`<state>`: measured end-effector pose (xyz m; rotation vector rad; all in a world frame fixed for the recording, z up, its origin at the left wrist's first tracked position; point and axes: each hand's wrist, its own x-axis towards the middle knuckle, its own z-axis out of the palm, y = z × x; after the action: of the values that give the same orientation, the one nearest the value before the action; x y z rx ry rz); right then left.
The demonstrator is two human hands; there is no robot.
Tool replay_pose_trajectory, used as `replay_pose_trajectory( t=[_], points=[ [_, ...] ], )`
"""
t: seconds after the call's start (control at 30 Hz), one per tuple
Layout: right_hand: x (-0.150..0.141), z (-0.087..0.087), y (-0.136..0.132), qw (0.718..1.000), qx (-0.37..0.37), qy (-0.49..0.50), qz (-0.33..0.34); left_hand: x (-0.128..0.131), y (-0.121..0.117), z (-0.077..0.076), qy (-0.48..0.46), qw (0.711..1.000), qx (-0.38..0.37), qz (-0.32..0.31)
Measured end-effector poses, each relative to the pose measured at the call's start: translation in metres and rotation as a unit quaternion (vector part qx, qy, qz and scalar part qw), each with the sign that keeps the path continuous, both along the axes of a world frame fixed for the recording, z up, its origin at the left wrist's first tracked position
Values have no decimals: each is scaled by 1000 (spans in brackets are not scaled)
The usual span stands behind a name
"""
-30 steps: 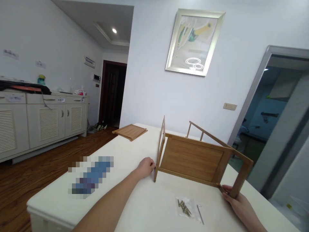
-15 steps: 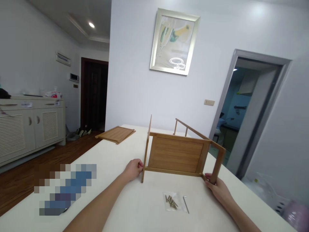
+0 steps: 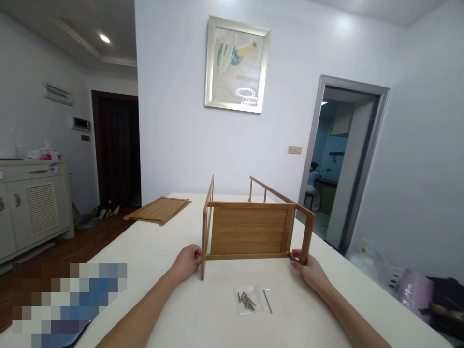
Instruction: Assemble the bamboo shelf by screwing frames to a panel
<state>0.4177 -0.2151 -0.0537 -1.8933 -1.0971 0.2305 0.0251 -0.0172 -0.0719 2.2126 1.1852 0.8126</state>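
Note:
A brown wooden shelf rack (image 3: 250, 229) stands on the white table, its slatted panel upright between two side frames. My left hand (image 3: 186, 262) is at the lower part of the left side frame (image 3: 204, 237), fingers curled in against it; its fingertips are partly hidden. My right hand (image 3: 308, 270) is closed around the bottom of the right side frame (image 3: 308, 237), thumb in front. Between my forearms lies a clear plastic bag (image 3: 247, 299) with several brass-coloured screws. Just right of it rests a metal hex key (image 3: 267, 300).
Flat wooden panels (image 3: 159, 209) lie at the table's far left. A pixelated blue item is on the table (image 3: 203, 319) at the near left. Bags and a pink wrapped bundle (image 3: 415, 292) are beyond the right edge. A person sits past the doorway.
My view has turned to the right, so everything sits further left. The left side frame now shows more of its face, as the rack appears slightly turned. Both hands stay at the frames.

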Motion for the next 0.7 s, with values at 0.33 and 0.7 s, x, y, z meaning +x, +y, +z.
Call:
replay_pose_trajectory(
  t=[0.33,0.7],
  points=[
    [3,-4,1,1000,15,-3,-2,1,4,-2,-12,1000,4,5],
    [-5,4,-2,1000,-2,-21,-21,4,5,-4,9,999,-29,21]
  ],
)
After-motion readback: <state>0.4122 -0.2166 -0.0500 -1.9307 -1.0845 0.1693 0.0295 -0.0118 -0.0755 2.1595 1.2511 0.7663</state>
